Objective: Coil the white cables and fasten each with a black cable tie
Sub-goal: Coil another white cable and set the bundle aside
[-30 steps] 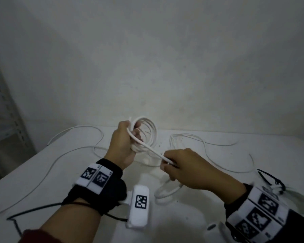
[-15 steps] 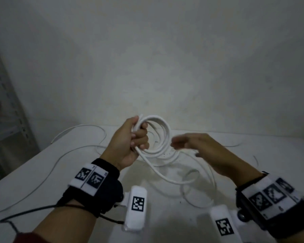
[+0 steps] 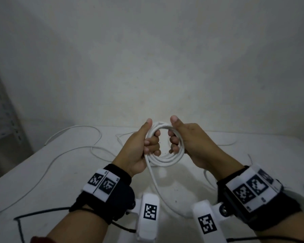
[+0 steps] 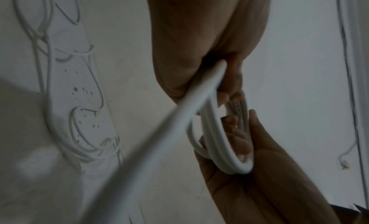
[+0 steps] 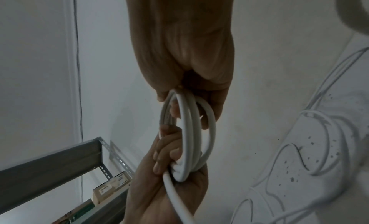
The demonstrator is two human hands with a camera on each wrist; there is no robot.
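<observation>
Head view showed the white cable coil held above the table. The left hand and right hand curled their fingers around opposite sides, probably so the loops stayed together while the loose tail hung down.

two hands: left hand, right hand. one coiled white cable. loose white cables on the table: at least two, exact count unclear. one metal shelf.
</observation>
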